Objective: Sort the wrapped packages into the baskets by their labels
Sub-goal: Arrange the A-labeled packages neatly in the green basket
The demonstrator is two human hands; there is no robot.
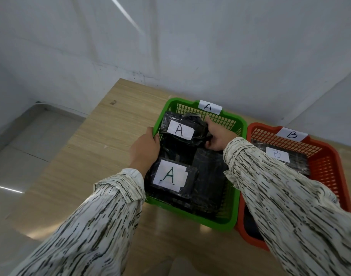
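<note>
A green basket (220,223) tagged A holds several black-wrapped packages. One black package with a white A label (180,130) lies at the basket's far end, and my right hand (217,136) grips its right side. My left hand (145,150) rests at the basket's left rim, touching that package's left edge. A second A-labelled package (170,177) lies nearer to me in the same basket. To the right, an orange basket (328,154) tagged B holds a black package with a B label (278,154).
Both baskets stand on a light wooden table (91,156) against a white wall. The table's left edge drops to a grey tiled floor (21,146). My patterned sleeves cover the near parts of both baskets.
</note>
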